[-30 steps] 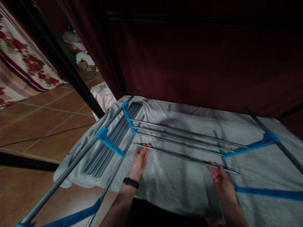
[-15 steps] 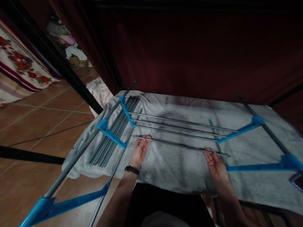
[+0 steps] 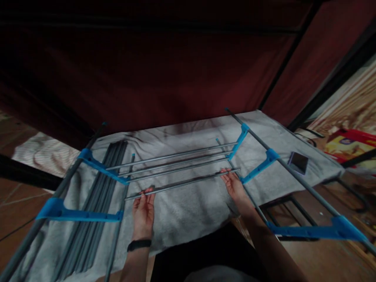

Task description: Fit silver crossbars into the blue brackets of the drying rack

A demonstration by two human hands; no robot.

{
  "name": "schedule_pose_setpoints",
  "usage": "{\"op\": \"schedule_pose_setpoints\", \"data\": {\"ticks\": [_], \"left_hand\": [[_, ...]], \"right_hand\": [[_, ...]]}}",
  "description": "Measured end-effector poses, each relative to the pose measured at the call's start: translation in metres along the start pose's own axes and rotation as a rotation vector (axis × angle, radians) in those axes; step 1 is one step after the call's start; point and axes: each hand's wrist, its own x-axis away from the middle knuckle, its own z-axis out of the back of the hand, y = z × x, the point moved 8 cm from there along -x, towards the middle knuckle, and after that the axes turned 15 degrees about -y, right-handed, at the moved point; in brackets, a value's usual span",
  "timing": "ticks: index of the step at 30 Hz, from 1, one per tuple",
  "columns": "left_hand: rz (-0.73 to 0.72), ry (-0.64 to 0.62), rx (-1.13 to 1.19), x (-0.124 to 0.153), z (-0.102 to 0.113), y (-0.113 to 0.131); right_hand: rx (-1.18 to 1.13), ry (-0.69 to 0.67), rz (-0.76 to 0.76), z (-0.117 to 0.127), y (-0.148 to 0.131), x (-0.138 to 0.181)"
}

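Note:
A thin grey metal rod (image 3: 185, 183) lies across both my hands, loose from the frame. Near its left end my left hand (image 3: 143, 211) pinches it, a dark band on the wrist. Close to the other end, my right hand (image 3: 232, 183) grips it between thumb and fingers. Just beyond, several similar rods (image 3: 176, 157) span from a blue plastic bracket (image 3: 102, 167) on the left to a blue bracket (image 3: 239, 141) on the right. The nearer left bracket (image 3: 82, 214) and nearer right bracket (image 3: 260, 167) join long side poles.
A bundle of grey tubes (image 3: 94, 207) rests at the left on a grey blanket (image 3: 188, 219). A phone (image 3: 298, 162) lies at the right. Dark red fabric (image 3: 176, 78) hangs behind. A red and yellow package (image 3: 349, 145) sits far right.
My view has swung to the right, bringing the phone and package into sight. Both hands still hold the rod, whose right end now sits nearer the right-hand brackets.

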Motion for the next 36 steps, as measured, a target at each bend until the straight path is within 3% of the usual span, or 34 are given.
{"op": "schedule_pose_setpoints", "data": {"ticks": [5, 11, 20, 27, 36], "left_hand": [[0.042, 0.031, -0.030, 0.001, 0.001, 0.002], [0.098, -0.065, -0.076, 0.003, -0.005, 0.003], [0.056, 0.021, -0.106, 0.007, -0.003, 0.006], [-0.010, -0.025, -0.290, 0.001, 0.000, 0.007], [0.077, 0.016, -0.067, 0.006, -0.009, 0.007]], "right_hand": [[0.004, -0.001, -0.009, -0.001, 0.001, 0.000], [0.025, -0.047, -0.035, -0.009, 0.002, -0.001], [-0.054, -0.010, 0.009, -0.009, 0.004, -0.002], [-0.030, -0.010, 0.037, -0.008, 0.002, 0.000], [-0.018, -0.066, 0.045, -0.011, 0.000, -0.001]]}}
